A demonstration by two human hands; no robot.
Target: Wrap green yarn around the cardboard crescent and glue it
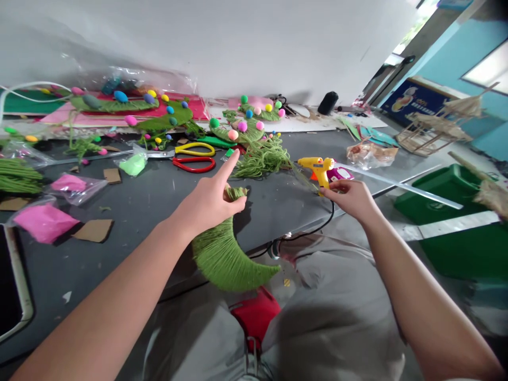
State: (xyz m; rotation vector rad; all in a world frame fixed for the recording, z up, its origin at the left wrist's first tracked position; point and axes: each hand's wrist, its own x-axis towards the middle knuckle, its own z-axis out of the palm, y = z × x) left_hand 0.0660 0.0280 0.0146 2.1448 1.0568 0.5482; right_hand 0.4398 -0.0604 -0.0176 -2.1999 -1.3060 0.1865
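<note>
My left hand [212,203] is closed round the upper end of a crescent wrapped in green yarn [226,254], its index finger pointing out over the table. The crescent hangs past the table's front edge above my lap, its lower tip curving to the right. On the right, the fingers of my right hand [351,198] pinch the handle of a yellow glue gun [317,165], whose nozzle points left. A black cord runs down from the handle. Just left of the nozzle lies a loose heap of green yarn [264,156].
Scissors [194,156] with red and yellow handles lie behind my left hand. Yarn-wrapped shapes with coloured pompoms [242,129] line the back. Pink packets [45,219] and cardboard scraps [94,230] are at left. A long clear stick [405,185] extends rightward over a green bin [440,193].
</note>
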